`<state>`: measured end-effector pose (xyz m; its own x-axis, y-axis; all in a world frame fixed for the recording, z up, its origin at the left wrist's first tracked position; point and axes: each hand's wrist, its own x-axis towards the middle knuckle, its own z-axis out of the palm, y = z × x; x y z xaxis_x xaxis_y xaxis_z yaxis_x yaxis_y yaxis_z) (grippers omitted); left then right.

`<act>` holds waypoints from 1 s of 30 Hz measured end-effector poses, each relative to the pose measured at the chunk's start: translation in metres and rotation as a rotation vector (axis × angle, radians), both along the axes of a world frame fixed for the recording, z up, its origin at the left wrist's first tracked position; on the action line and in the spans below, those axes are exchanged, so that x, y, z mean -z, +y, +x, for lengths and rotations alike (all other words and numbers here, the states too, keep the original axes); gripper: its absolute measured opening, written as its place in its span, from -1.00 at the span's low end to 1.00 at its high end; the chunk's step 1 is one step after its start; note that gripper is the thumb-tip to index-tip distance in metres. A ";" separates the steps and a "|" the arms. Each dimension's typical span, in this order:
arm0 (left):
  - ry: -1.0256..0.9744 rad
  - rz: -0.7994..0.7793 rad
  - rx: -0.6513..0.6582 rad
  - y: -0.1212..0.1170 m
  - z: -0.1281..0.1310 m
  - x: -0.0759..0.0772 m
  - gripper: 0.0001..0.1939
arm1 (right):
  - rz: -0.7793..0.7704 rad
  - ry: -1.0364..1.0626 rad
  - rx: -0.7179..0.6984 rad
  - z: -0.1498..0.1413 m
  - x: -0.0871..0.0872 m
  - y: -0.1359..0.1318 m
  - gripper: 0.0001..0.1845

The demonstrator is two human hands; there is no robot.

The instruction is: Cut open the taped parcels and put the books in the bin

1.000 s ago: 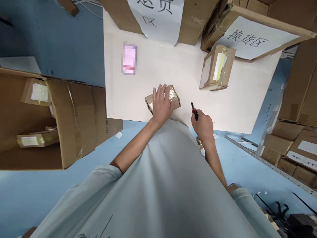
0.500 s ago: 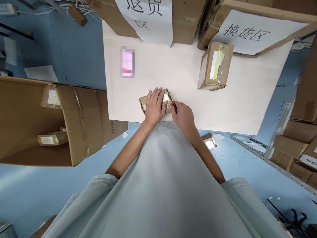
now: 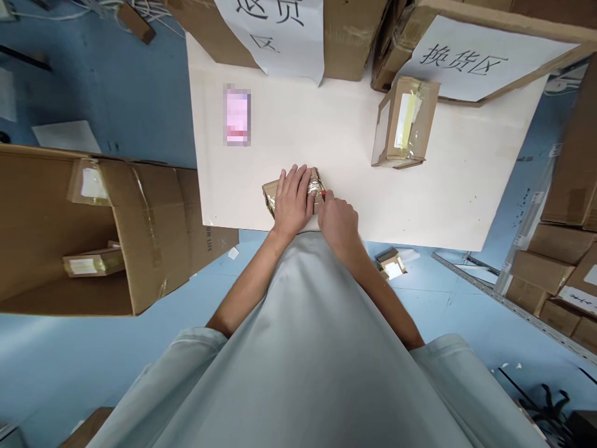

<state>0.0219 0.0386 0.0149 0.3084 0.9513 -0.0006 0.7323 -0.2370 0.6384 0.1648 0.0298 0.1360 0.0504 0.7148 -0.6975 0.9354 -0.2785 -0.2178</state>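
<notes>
A small cardboard box (image 3: 316,181) wrapped in shiny tape lies near the front edge of the white table (image 3: 326,127). My left hand (image 3: 293,202) rests flat over it, fingers stretched out and thumb apart, covering its middle. At the box's right end, my right hand (image 3: 338,224) is closed around a utility knife (image 3: 323,195). Only a bit of the knife's red part shows; the fist hides most of the handle, and the blade cannot be made out.
A taped carton (image 3: 405,124) stands at the table's right. Large boxes with paper signs (image 3: 275,37) line the back. A blurred pink item (image 3: 237,116) lies at left. Beside the table, an open carton (image 3: 153,230) holds a small box (image 3: 93,262). Stacked boxes (image 3: 543,270) stand far right.
My right hand has moved slightly left and toward me along the box's right end, hiding more of the knife. My left hand stays on the box. The camera view has shifted slightly.
</notes>
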 end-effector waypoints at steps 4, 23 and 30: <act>-0.003 0.000 -0.002 -0.003 0.000 0.001 -0.28 | -0.023 -0.006 -0.019 0.006 -0.006 -0.004 -0.58; -0.038 -0.033 -0.022 -0.002 0.000 -0.002 -0.26 | -0.081 -0.017 -0.058 0.009 0.006 -0.016 -0.57; -0.018 -0.027 -0.016 -0.002 -0.001 -0.004 -0.27 | -0.073 -0.009 -0.072 0.016 -0.017 -0.018 -0.57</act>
<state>0.0206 0.0364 0.0191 0.2938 0.9556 -0.0212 0.7242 -0.2081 0.6574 0.1812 0.0120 0.1527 0.0068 0.6638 -0.7478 0.9553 -0.2253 -0.1913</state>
